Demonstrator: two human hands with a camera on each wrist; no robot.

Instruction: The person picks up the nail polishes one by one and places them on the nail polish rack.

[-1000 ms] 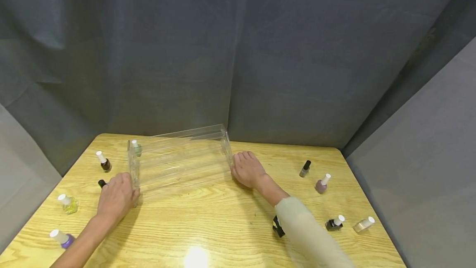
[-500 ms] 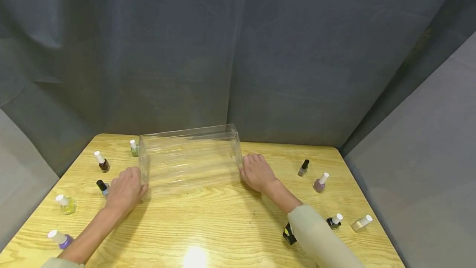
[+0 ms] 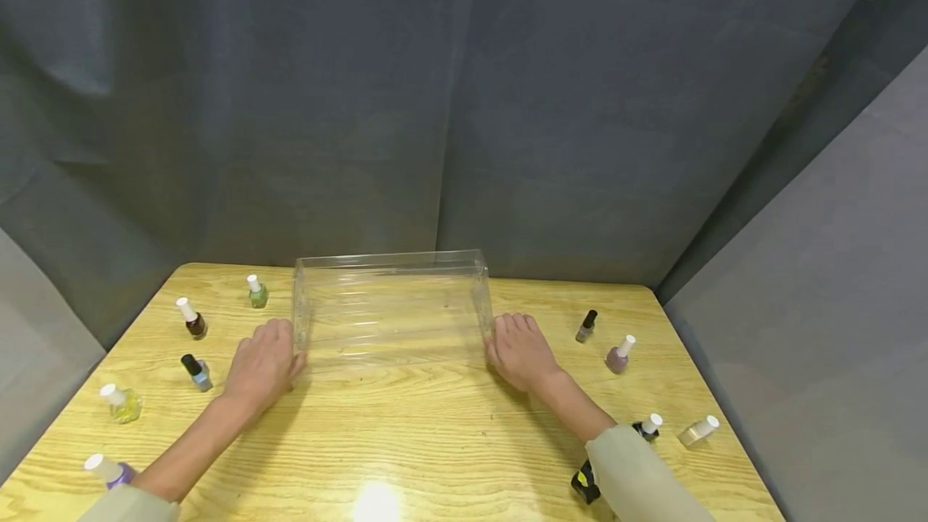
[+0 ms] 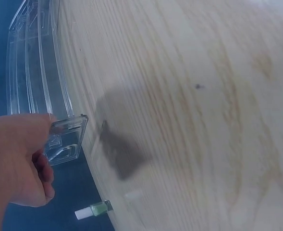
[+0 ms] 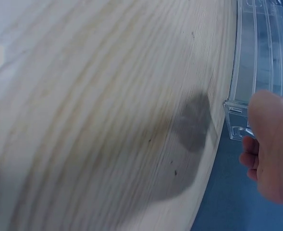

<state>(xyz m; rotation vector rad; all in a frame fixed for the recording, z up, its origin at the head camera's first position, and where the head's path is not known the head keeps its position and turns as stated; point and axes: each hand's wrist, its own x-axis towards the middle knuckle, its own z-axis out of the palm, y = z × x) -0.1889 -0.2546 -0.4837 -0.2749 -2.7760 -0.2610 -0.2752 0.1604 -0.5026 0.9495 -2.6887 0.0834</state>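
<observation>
1. The clear rack (image 3: 391, 312) is sitting between both hands near the far edge of the surface (image 3: 406, 425), its top rail overlapping the dark curtain (image 3: 348, 143); whether its base is touching down, I cannot tell.
2. The left hand (image 3: 263, 365) is pinching the rack's left end panel, thumb along it and fingers curling in below.
3. The right hand (image 3: 524, 353) is gripping the opposite end likewise — a matched hold, probably serving to keep the long frame square.
4. Bottles are sitting in two side groups, perhaps leaving the middle for the rack.
5. The green bottle (image 3: 258, 295) is crowding the left end most — the grey bottle (image 3: 582, 334) is sitting farther off rightward.
6. The curtain is limiting travel behind; the widest room is lying toward the person.
</observation>
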